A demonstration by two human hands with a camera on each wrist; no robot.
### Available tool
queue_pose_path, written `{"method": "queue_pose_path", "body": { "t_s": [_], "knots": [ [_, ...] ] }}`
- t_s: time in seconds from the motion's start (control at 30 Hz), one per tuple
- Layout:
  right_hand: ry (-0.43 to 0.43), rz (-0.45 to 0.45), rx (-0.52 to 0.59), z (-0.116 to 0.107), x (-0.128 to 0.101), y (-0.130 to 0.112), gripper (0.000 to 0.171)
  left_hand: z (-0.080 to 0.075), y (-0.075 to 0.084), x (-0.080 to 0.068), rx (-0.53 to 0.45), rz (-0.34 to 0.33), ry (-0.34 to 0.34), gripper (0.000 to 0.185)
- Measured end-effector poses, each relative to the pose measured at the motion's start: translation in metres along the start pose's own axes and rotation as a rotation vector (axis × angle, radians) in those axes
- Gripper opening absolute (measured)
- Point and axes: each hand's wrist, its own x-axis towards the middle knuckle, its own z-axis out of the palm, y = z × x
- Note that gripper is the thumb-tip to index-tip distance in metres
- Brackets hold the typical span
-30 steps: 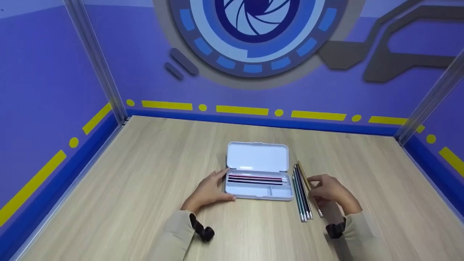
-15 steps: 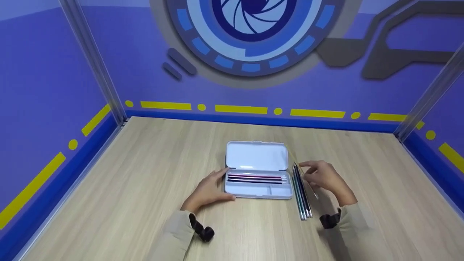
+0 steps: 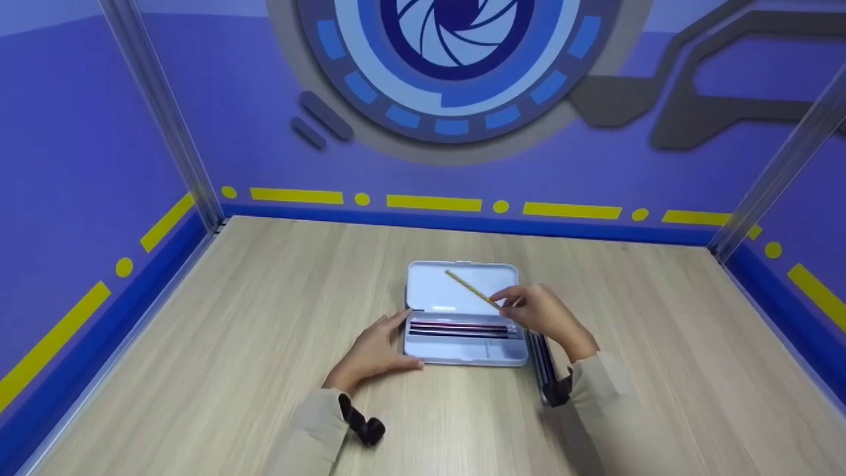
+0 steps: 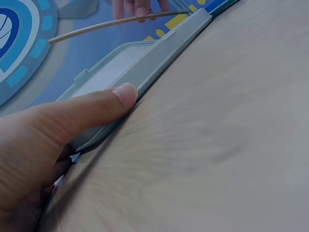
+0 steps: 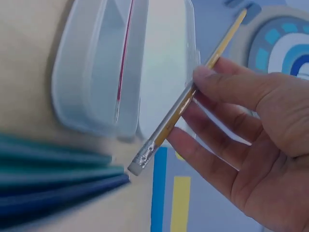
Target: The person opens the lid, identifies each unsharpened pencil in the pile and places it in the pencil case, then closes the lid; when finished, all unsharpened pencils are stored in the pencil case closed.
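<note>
A white pencil case lies with its lid raised on the table. Several dark and red pencils rest in its rear compartment. The left hand holds the case's left end, its thumb against the front wall in the left wrist view. Above the case, the right hand pinches a yellow pencil between thumb and fingers. That pencil slants, and in the right wrist view its eraser points down toward the case. Beside the case's right end lie several loose pencils, partly hidden by the right wrist.
The wood-grain table is bounded by blue printed walls with metal corner posts. A black strap sits on the left wrist and another black strap on the right.
The right hand has lifted the yellow pencil off the loose pencils and carried it left, over the open case. The left hand stays at the case's left end.
</note>
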Motion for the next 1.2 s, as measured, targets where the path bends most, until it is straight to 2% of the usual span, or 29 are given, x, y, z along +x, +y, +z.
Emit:
{"method": "queue_pose_path", "body": {
  "t_s": [0.17, 0.4, 0.73, 0.93, 1.07, 1.2],
  "knots": [
    [-0.047, -0.039, -0.033, 0.011, 0.009, -0.010, 0.025, 0.000, 0.000, -0.001, 0.001, 0.001, 0.001, 0.102],
    [-0.072, 0.039, -0.088, 0.023, 0.014, -0.020, 0.024, -0.002, 0.002, -0.001, -0.006, -0.007, -0.004, 0.101],
    [-0.074, 0.035, -0.103, 0.030, 0.012, -0.019, 0.020, -0.002, 0.004, -0.001, -0.020, -0.022, -0.016, 0.101],
    [-0.065, 0.047, -0.105, 0.028, 0.009, -0.018, 0.020, -0.002, 0.003, -0.002, 0.001, 0.009, -0.015, 0.101],
    [-0.062, 0.041, -0.103, 0.022, 0.004, -0.014, 0.020, -0.002, 0.002, -0.003, 0.005, 0.007, -0.016, 0.101],
    [-0.024, 0.033, -0.095, 0.013, -0.004, -0.004, 0.021, -0.001, 0.001, -0.003, 0.005, -0.006, -0.016, 0.101]
  ]
}}
